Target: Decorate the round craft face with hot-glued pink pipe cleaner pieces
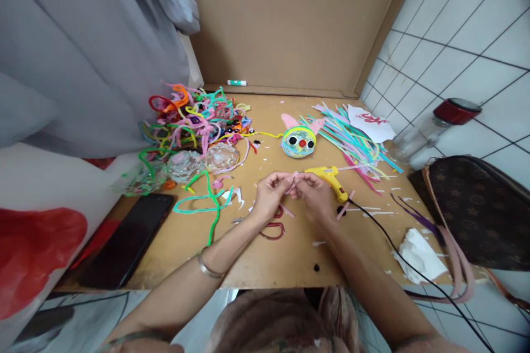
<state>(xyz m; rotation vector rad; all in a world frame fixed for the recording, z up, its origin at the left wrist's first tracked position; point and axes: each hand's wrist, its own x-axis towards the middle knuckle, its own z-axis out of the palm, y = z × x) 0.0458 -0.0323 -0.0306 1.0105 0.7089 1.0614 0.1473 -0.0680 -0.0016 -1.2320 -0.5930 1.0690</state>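
Close together over the middle of the table, my left hand [271, 193] and my right hand [313, 194] pinch a small pink fuzzy piece [293, 181] that looks like pipe cleaner. Fingers cover most of it. Just beyond my right hand lies a yellow glue gun [329, 175], its nozzle close to my fingers. Scissors with red handles [273, 230] rest below my left hand, partly hidden by it. Farther back sits a round clear animal head [298, 146] with pink ears, black-and-white eyes, a red nose and a yellow band.
At the left is a heap of coloured pipe cleaners [199, 116], with clear round pieces [185, 165] and a black phone [130, 240]. Loose pipe cleaners [343, 132], a bottle [434, 129], crumpled paper [420, 256] and a brown bag [480, 209] occupy the right. The glue gun's cord [387, 234] runs right.
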